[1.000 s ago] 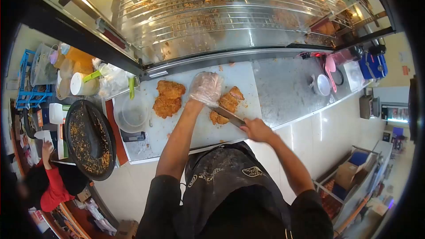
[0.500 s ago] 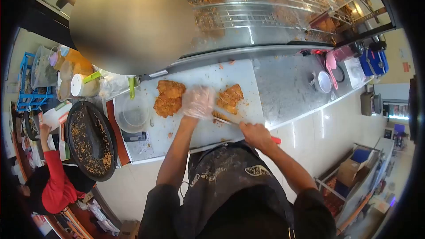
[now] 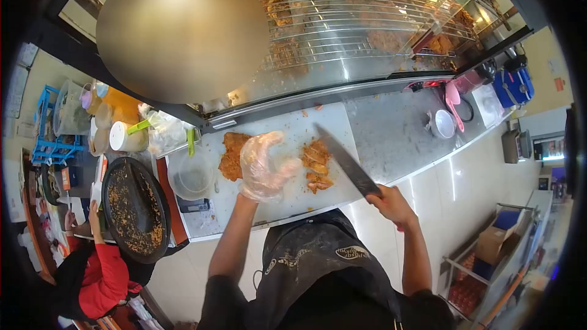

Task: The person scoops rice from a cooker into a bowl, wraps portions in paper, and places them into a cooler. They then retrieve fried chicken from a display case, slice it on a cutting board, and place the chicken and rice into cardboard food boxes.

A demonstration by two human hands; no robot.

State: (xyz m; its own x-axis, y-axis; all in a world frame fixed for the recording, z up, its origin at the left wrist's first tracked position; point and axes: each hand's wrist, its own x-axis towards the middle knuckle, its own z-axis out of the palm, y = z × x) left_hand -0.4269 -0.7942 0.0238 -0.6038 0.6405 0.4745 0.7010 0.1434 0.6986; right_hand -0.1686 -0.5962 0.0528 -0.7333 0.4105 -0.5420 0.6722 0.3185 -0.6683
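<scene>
My left hand [image 3: 262,168], in a clear plastic glove, hovers over the white cutting board [image 3: 339,119] with thumb and fingers apart, holding nothing. Beside it on the left lies a large piece of brown fried chicken [image 3: 230,156], partly covered by the hand. To the right are chicken slices [image 3: 316,164] with cut gaps between them and crumbs around. My bare right hand [image 3: 394,206] grips a wide-bladed knife [image 3: 348,162]. The blade slants up and left over the board's right side, its tip just above the slices.
A clear round tub [image 3: 191,174] stands left of the board, near a big black oval tray [image 3: 162,220] with crumbs. A co-worker in a red sleeve [image 3: 107,278] is at far left. Behind the counter is a display case with wire racks [image 3: 330,24]. A white bowl [image 3: 443,124] sits right.
The knife has come up from the board near the slices and swung to the right. My left hand has moved slightly left and opened. The chicken on the right is in more separate pieces.
</scene>
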